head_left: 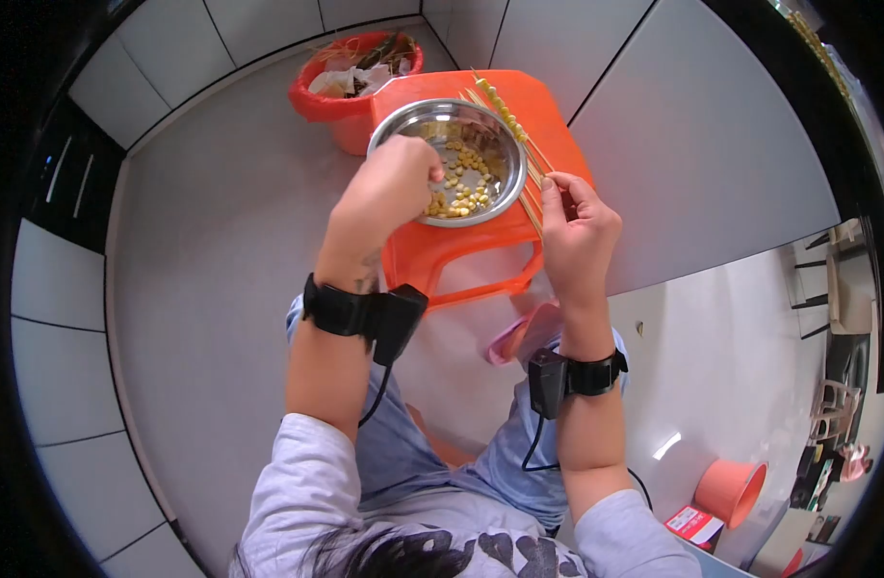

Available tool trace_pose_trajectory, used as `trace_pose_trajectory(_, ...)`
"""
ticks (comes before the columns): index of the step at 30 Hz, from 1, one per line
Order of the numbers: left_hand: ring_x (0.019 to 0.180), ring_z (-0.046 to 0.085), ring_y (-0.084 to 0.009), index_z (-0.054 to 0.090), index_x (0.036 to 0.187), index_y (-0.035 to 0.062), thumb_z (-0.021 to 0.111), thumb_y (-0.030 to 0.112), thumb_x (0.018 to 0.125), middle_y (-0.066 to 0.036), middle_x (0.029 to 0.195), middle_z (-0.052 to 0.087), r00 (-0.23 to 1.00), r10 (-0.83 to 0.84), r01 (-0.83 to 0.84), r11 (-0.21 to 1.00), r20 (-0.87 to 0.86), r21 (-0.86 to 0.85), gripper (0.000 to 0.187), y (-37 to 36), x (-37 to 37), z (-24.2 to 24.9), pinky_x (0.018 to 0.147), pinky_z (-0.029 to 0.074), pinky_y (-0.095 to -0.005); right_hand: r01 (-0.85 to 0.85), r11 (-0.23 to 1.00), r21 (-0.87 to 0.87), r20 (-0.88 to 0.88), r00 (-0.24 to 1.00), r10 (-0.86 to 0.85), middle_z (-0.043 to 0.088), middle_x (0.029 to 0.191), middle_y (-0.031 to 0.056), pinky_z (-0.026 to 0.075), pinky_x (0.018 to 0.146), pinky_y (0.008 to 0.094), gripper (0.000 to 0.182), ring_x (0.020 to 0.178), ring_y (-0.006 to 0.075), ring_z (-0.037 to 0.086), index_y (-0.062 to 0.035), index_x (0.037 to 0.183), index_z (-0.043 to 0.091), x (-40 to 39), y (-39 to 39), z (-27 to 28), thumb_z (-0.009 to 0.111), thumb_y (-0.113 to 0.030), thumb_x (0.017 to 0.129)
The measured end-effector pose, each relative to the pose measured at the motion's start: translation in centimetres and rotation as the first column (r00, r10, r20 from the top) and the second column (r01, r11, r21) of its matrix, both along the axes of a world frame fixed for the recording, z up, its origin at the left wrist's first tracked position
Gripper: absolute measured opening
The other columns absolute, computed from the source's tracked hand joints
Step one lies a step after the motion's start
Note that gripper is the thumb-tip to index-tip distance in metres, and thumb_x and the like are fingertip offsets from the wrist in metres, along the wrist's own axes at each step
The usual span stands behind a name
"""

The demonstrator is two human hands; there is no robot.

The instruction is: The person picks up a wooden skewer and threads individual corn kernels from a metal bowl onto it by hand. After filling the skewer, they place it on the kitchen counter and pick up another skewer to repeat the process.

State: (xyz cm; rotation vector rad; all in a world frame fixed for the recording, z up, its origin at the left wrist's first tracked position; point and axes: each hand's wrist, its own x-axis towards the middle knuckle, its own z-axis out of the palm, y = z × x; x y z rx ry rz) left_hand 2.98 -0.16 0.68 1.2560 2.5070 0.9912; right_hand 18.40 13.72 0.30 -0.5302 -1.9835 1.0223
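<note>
Over the steel bowl [448, 162], the person's left hand [389, 193] dips with its fingers bunched together at the pile of yellow corn kernels [458, 188]; whether a kernel is already pinched between the fingertips I cannot tell, since the knuckles hide them. Just right of the bowl, the right hand [579, 226] has thumb and forefinger pressed together on the near end of a thin bamboo skewer [519, 144], which slants away to the far side across the bowl's right rim. Kernels are threaded only on its far stretch, a short yellow row [495, 101]; the long part between that row and the pinching fingers is bare, so by my reckoning the stringing is early on, with a fair scatter of kernels left in the bowl. A few more bare sticks [531, 197] lie alongside under the rim, touching the held one or nearly so. Bowl and sticks rest on an orange plastic stool [481, 255] that serves as a counter, right in front of the seated person's knees. Beyond it, at the far left, stands a red bucket [338, 96] full of husks and scraps. Near right, well apart, an orange tub [734, 489] sits on the floor. Both wrists carry black bands [355, 310] with cables. Nothing crowds the hands save the loose sticks.
</note>
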Motion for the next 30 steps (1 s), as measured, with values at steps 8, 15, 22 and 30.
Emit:
trace_pose_trajectory(8,0.08,0.065,-0.0364,0.064,0.082,-0.0057,0.054,-0.013,0.065,-0.023,0.081,0.065,0.992,-0.009,-0.019,0.976,-0.124,-0.215,0.021,1.2,-0.2,-1.2,0.07,0.051,-0.0398,0.002,0.999,-0.047,0.009,1.0,-0.002,0.059,0.061,0.0071,0.043,0.052,0.025,0.013,0.055,0.0075,0.052,0.0055,0.089,0.065,0.4,0.4,-0.1,0.063,-0.007,0.088)
trace_pose_trajectory(15,0.075,0.066,-0.026,0.065,0.09,-0.0055,0.06,-0.014,0.066,-0.017,0.081,0.067,0.999,0.035,-0.034,0.996,-0.018,0.081,0.026,0.9,-1.0,-2.3,0.068,0.052,-0.0334,0.025,1.0,0.01,0.021,0.999,-0.025,0.063,0.066,0.0163,0.047,0.055,0.0293,0.012,0.056,0.02,0.062,0.0027,0.088,0.066,0.4,0.8,-0.1,0.063,-0.008,0.086)
trace_pose_trajectory(22,0.072,0.066,-0.021,0.066,0.091,-0.0059,0.069,-0.005,0.069,-0.017,0.077,0.066,0.996,-0.08,0.084,0.991,0.048,-0.101,0.022,-0.2,-0.5,0.3,0.069,0.052,-0.0318,-0.011,1.0,0.01,0.031,0.999,0.01,0.063,0.068,0.0184,0.048,0.055,0.0345,0.01,0.058,0.0275,0.063,0.0018,0.086,0.066,0.3,0.4,-0.7,0.063,-0.008,0.085)
trace_pose_trajectory(30,0.072,0.067,-0.0258,0.068,0.09,-0.0056,0.061,-0.007,0.07,-0.022,0.077,0.065,0.989,-0.038,0.032,0.999,-0.145,-0.043,0.022,1.0,-1.0,-2.0,0.068,0.053,-0.0346,-0.013,1.0,0.013,0.043,0.999,0.012,0.062,0.067,0.0179,0.047,0.053,0.0326,0.011,0.056,0.0252,0.063,0.0026,0.086,0.066,0.2,0.1,-0.7,0.063,-0.009,0.086)
